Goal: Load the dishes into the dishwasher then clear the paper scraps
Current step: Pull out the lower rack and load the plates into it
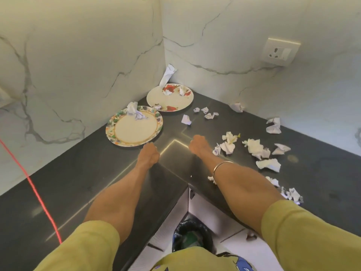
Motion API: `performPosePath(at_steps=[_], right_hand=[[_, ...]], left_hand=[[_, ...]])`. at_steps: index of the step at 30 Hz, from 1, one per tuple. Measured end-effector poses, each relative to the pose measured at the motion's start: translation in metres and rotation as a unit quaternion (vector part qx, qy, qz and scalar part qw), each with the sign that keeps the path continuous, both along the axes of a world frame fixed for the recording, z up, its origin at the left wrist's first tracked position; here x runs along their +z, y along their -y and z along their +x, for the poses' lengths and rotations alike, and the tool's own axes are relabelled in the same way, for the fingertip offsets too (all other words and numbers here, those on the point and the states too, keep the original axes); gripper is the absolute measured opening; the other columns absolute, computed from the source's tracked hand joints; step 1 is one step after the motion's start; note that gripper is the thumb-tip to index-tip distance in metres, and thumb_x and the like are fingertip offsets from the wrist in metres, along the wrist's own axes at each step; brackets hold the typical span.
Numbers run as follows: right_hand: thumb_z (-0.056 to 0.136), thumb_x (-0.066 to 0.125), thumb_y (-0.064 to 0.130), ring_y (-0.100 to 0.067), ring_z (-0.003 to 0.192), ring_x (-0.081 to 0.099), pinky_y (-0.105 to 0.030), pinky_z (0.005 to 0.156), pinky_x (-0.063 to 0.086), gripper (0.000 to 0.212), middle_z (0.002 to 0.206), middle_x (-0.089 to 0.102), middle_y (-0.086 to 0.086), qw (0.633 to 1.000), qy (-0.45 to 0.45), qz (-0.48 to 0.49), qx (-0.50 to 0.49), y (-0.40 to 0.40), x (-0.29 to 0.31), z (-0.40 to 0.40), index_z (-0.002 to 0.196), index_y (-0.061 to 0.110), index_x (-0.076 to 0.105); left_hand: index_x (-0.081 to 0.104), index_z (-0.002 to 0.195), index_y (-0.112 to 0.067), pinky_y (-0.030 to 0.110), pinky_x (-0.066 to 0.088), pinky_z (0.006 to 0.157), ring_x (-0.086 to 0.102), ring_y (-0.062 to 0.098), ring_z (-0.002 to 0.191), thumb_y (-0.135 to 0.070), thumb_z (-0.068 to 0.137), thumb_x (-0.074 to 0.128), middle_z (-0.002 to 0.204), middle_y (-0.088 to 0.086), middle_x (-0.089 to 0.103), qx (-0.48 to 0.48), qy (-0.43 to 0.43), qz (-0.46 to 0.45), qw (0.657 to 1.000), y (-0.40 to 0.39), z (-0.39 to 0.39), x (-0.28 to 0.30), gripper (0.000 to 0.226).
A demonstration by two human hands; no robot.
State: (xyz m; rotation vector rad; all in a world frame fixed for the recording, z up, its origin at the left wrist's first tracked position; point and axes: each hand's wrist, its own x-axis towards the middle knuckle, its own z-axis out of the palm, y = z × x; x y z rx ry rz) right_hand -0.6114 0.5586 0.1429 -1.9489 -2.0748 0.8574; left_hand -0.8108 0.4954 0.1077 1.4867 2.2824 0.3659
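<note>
Red cable (29,180) trails across counter at left, snag risk. Near plate (134,127) carries paper wad (135,112), could spill when lifted. Left hand (148,153) curled, empty, just short of rim. Far plate (170,97) in corner, scraps on it. Right hand (197,144) curled, empty. Loose scraps (256,148) at right could scatter.

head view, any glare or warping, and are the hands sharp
Head view: bright streaks of glare run along the seams of the dark countertop; wide-angle distortion bows the marble walls and the red cord; the left hand and right hand are soft and smeared, fingers indistinct.
</note>
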Motion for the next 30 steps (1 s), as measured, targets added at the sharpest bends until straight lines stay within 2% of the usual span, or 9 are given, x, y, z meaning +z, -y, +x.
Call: performPosePath(at_steps=[4,11,16,19,22,24,25,27,30], right_hand=[[0.091,0.048,0.008,-0.040,0.120,0.055,-0.039,0.095,0.046,0.033,0.129,0.058,-0.022,1.000,-0.007,0.006,0.016,-0.043,0.004,-0.001,0.121,0.000,0.058],[0.092,0.050,0.014,-0.039,0.113,0.058,-0.035,0.082,0.045,0.029,0.123,0.060,-0.020,0.999,-0.022,0.013,0.039,-0.099,0.000,-0.008,0.118,0.002,0.059],[0.090,0.051,0.007,-0.039,0.111,0.059,-0.036,0.082,0.046,0.026,0.120,0.062,-0.021,0.998,-0.018,0.037,0.053,-0.140,0.007,-0.024,0.113,-0.001,0.059],[0.089,0.054,0.008,-0.037,0.106,0.062,-0.033,0.085,0.048,0.010,0.103,0.064,-0.020,0.998,-0.034,0.029,0.047,-0.165,0.008,-0.039,0.079,0.004,0.052],[0.078,0.060,0.001,-0.032,0.095,0.064,-0.023,0.070,0.046,0.032,0.077,0.054,-0.009,0.998,-0.031,0.006,0.047,-0.192,0.005,-0.053,0.061,0.012,0.035],[0.084,0.054,0.000,-0.032,0.101,0.060,-0.026,0.075,0.045,0.010,0.099,0.059,-0.017,0.998,-0.044,0.004,0.036,-0.207,0.002,-0.060,0.076,0.002,0.049],[0.089,0.050,0.002,-0.034,0.108,0.057,-0.029,0.081,0.043,0.011,0.113,0.058,-0.020,0.998,-0.064,0.001,0.022,-0.213,-0.001,-0.062,0.096,-0.003,0.056],[0.093,0.046,0.004,-0.036,0.121,0.050,-0.033,0.091,0.041,0.038,0.129,0.052,-0.019,0.994,-0.108,-0.005,-0.009,-0.227,-0.013,-0.068,0.130,0.000,0.049],[0.092,0.053,0.006,-0.033,0.120,0.053,-0.032,0.088,0.045,0.039,0.129,0.053,-0.017,0.990,-0.129,-0.023,-0.051,-0.253,-0.036,-0.082,0.130,0.000,0.048]], left_hand=[[0.056,0.114,0.001,0.044,0.045,0.088,0.059,0.040,0.106,-0.014,0.097,0.042,0.115,0.022,0.061,0.028,-0.007,0.076,0.997,-0.024,0.000,-0.006,0.027],[0.063,0.094,-0.002,0.041,0.049,0.072,0.063,0.035,0.085,-0.013,0.095,0.041,0.094,0.016,0.067,0.066,-0.064,0.092,0.992,-0.071,-0.005,-0.002,0.025],[0.063,0.105,-0.002,0.041,0.049,0.086,0.063,0.033,0.098,-0.015,0.098,0.043,0.104,0.015,0.066,0.053,-0.058,0.086,0.993,-0.111,-0.024,-0.002,0.025],[0.062,0.116,-0.002,0.038,0.045,0.094,0.060,0.032,0.109,-0.019,0.101,0.039,0.117,0.016,0.064,0.040,-0.074,0.062,0.995,-0.131,-0.033,-0.009,0.032],[0.053,0.131,-0.006,0.037,0.038,0.105,0.053,0.031,0.121,-0.034,0.103,0.036,0.133,0.015,0.057,0.040,-0.058,0.039,0.997,-0.149,-0.042,-0.023,0.043],[0.034,0.148,-0.006,0.039,0.027,0.115,0.037,0.034,0.138,-0.045,0.102,0.035,0.153,0.017,0.037,0.032,-0.060,-0.008,0.998,-0.159,-0.046,-0.037,0.060],[0.021,0.153,-0.005,0.041,0.019,0.119,0.024,0.035,0.146,-0.049,0.101,0.035,0.160,0.017,0.023,0.022,-0.057,-0.036,0.997,-0.164,-0.046,-0.044,0.069],[0.003,0.156,-0.004,0.043,0.008,0.122,0.005,0.035,0.151,-0.055,0.100,0.033,0.164,0.017,0.002,0.016,-0.047,-0.063,0.997,-0.170,-0.043,-0.059,0.081],[-0.002,0.157,-0.009,0.042,0.001,0.123,-0.004,0.031,0.152,-0.055,0.102,0.024,0.165,0.012,-0.004,0.037,-0.061,-0.018,0.997,-0.176,-0.037,-0.081,0.076]])
